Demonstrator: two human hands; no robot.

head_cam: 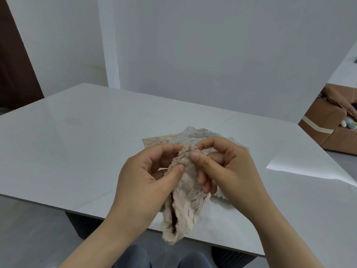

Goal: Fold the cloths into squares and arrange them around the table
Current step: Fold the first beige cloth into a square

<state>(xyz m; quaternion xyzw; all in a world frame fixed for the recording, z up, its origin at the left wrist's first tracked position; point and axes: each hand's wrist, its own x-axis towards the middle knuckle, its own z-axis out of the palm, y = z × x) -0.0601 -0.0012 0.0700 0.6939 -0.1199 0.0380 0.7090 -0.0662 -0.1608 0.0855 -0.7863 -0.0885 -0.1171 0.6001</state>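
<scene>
Both hands up over the near edge of the counter (77, 144), pinching the same beige cloth (183, 206). Left hand (146, 182) clamps it between thumb and curled fingers; right hand (228, 171) pinches the top corner. Cloth hangs bunched below the hands, past the counter edge. Two more cloths (199, 138) lie flat on the counter just beyond the hands, overlapping.

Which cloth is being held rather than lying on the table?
The fluffy beige cloth, pinched near its top by the left hand and right hand; the grey cloth and peach cloth lie flat on the table.
</scene>
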